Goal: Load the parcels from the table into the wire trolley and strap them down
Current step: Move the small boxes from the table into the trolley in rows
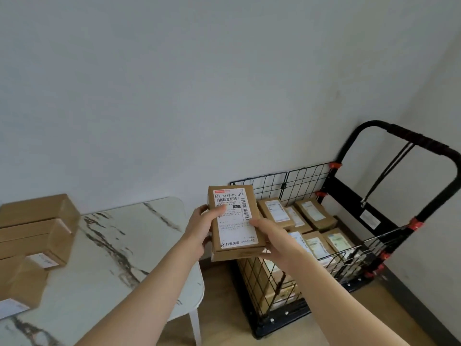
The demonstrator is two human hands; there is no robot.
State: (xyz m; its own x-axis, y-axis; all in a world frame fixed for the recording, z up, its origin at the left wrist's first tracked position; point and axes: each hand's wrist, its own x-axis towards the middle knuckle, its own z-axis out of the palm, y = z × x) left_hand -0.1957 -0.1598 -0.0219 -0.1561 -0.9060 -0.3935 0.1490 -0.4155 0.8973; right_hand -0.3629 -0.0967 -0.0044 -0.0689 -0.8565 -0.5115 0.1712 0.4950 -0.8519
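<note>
A flat brown parcel (pixel 234 221) with a white shipping label is held in the air between the table and the trolley. My left hand (pixel 199 229) grips its left edge, and my right hand (pixel 274 239) grips its lower right corner. Behind and below it stands the black wire trolley (pixel 296 181), with several labelled brown parcels (pixel 277 212) lying inside. More brown parcels (pixel 37 221) are stacked at the left end of the white marble-pattern table (pixel 129 245). Black straps (pixel 389 171) hang from the trolley's handle.
The trolley's black handle (pixel 424 141) with a dark grip rises at the right, close to the wall corner. The wire front panel (pixel 264 278) faces me. A wooden floor shows between the table leg (pixel 195 325) and the trolley.
</note>
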